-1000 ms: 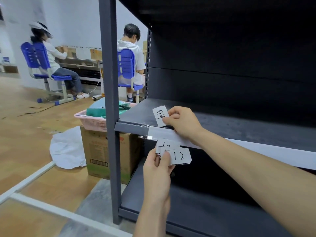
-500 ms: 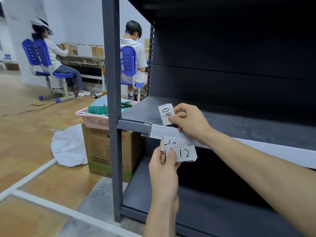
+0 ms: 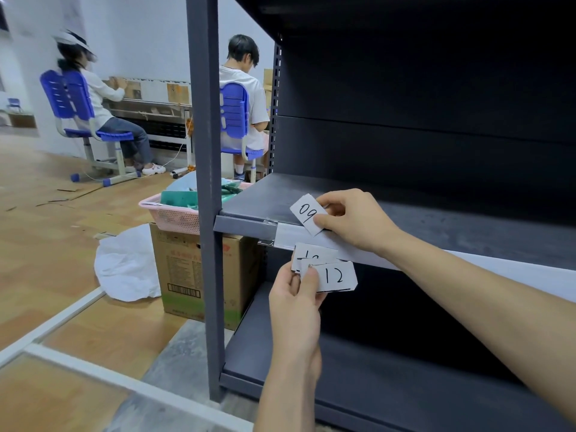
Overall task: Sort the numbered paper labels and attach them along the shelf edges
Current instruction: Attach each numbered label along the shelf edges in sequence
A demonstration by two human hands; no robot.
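Label 09 pinched in right hand at white shelf-edge strip, frame centre; attaching step. Left hand grips remaining labels. Next: slide 09 into strip.

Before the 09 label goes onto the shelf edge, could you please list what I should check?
1. Grip on the 09 label: the right hand pinches its right edge. Ok.
2. Number readable: it faces the camera. Ok.
3. Alignment with the white edge strip: the label is tilted, with only its lower corner at the strip. Not ok.
4. Spare labels secure: the left hand grips the stack, 12 label on top. Ok.
5. Sorting order: the stack's lower labels are half hidden. Cannot tell.
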